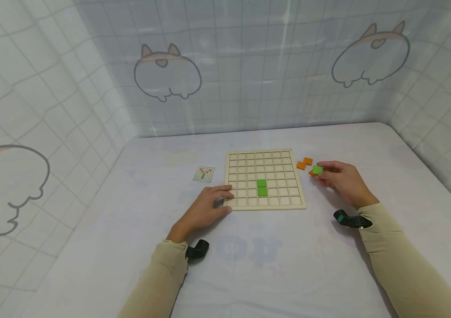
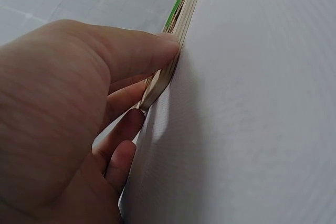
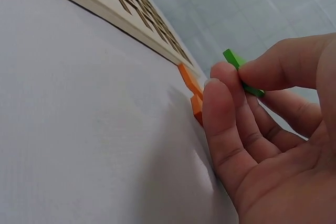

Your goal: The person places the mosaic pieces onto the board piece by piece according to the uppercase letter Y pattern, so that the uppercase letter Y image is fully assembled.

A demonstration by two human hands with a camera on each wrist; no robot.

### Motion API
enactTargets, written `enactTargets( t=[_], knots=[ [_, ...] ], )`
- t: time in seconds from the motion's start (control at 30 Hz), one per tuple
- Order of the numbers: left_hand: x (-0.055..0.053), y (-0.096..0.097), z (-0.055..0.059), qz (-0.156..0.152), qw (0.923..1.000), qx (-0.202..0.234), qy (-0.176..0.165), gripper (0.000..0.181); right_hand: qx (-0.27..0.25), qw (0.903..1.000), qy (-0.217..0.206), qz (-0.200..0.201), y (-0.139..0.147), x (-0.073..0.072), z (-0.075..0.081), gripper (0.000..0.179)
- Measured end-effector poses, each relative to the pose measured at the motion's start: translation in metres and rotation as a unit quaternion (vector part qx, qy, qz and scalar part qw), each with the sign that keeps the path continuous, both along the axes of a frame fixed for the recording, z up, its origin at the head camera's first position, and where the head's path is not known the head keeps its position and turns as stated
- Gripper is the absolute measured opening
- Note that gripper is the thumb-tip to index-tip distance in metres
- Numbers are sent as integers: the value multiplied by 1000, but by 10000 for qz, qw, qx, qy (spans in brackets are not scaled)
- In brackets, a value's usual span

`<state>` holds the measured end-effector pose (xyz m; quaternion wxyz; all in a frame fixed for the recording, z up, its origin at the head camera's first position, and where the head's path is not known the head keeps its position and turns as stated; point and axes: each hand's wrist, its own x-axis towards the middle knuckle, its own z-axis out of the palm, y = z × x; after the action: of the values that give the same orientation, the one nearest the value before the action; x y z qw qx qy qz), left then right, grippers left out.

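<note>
My right hand (image 1: 342, 181) pinches a small green square tile (image 1: 318, 170) between thumb and fingertips, over the loose orange tiles (image 1: 308, 161) beside the board's right edge. In the right wrist view the green tile (image 3: 231, 57) stands tilted in the pinch. My left hand (image 1: 205, 207) holds the near left corner of a pale wooden grid board (image 1: 265, 207). Its thumb (image 2: 157, 51) presses at the corner, and the other fingers rest along the left side. Two green tiles (image 1: 262, 187) lie one behind the other in the board's grid, near its front.
A small pattern card (image 1: 203, 174) with a printed grid and coloured squares lies left of the board. White cloth covers the table (image 1: 241, 274). Printed, tile-patterned curtains (image 1: 249, 66) rise at the back and sides.
</note>
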<state>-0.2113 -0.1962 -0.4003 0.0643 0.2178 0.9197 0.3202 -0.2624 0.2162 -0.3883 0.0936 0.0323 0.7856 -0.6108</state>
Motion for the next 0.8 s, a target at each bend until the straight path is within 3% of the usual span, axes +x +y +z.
enactTargets(
  t=[0.3, 0.63, 0.8],
  knots=[
    [2, 0, 3, -33, 10000, 67, 13, 35, -337, 9993, -44, 142, -9, 2, 2, 48],
    [2, 1, 0, 53, 10000, 21, -72, 36, -659, 9933, 32, 952, -29, 7, 6, 48],
    [2, 1, 1, 102, 9999, 25, -84, 36, -544, 9923, 61, 1107, -37, 5, 7, 48]
  ],
)
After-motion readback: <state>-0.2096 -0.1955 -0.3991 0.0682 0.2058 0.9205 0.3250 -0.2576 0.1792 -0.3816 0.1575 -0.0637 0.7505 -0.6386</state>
